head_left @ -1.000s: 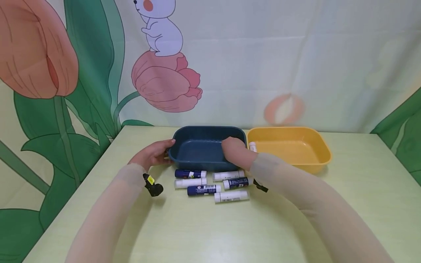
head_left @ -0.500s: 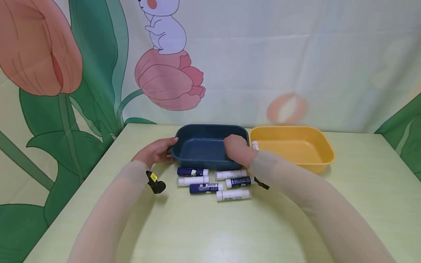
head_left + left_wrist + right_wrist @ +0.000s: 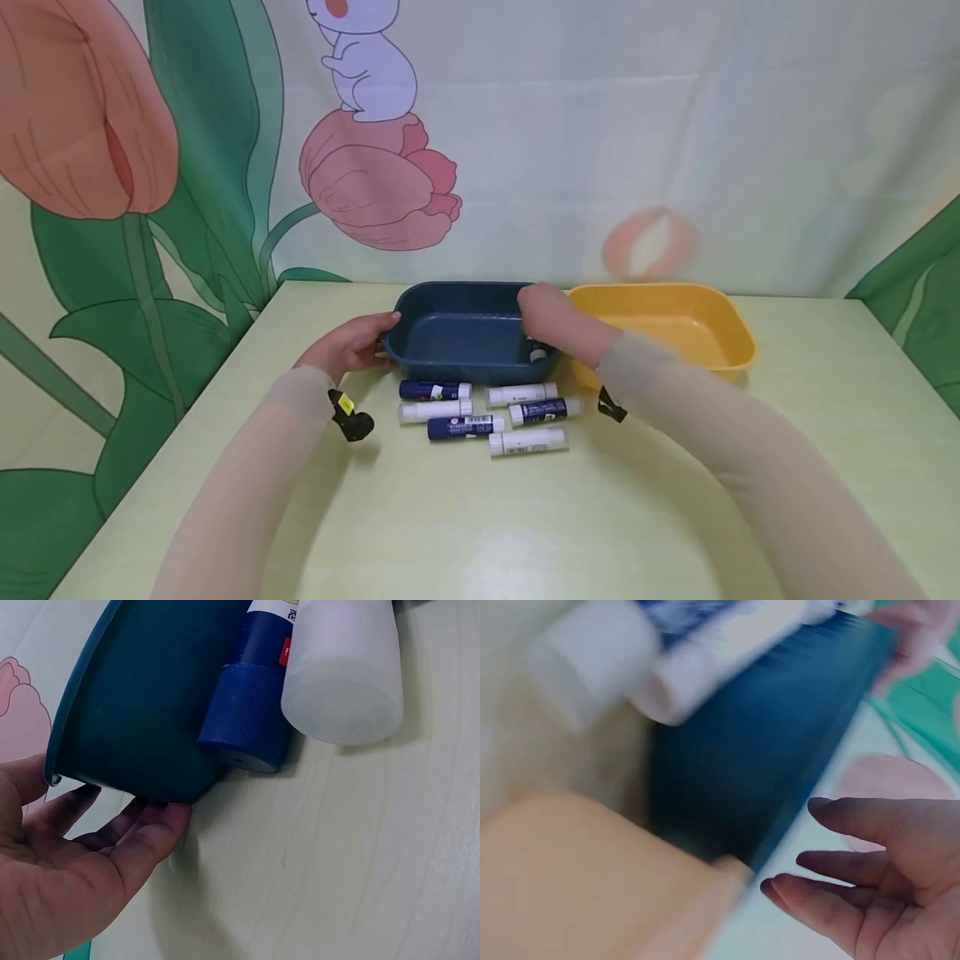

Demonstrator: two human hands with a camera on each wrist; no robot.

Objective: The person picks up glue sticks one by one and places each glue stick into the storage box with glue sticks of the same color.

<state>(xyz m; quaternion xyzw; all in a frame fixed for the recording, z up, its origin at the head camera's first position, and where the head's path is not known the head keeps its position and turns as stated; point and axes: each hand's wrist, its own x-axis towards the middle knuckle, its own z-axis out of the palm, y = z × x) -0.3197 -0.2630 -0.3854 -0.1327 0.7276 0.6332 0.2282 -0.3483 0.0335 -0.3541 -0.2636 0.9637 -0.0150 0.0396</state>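
Observation:
My left hand (image 3: 351, 346) grips the left end of the blue bin (image 3: 465, 372), thumb at the rim and fingers against the outer wall, as the left wrist view shows. Over the bin's right end hovers my right hand (image 3: 562, 321); in the right wrist view its fingers (image 3: 855, 817) are spread apart with nothing between them. Below it, a dark glue stick (image 3: 537, 350) with a pale end lies inside the blue bin, partly hidden by the hand. Several blue and white glue sticks (image 3: 465, 427) lie on the table in front of the bin.
A yellow bin (image 3: 731, 358) stands directly right of the blue one, partly covered by my right hand and sleeve. The pale table (image 3: 480, 525) reaches back to a printed cloth (image 3: 525, 167) behind both bins.
My right hand has risen and shifted right from inside the blue bin, and the dark glue stick there now shows. It now hides the white glue stick seen earlier in the yellow bin.

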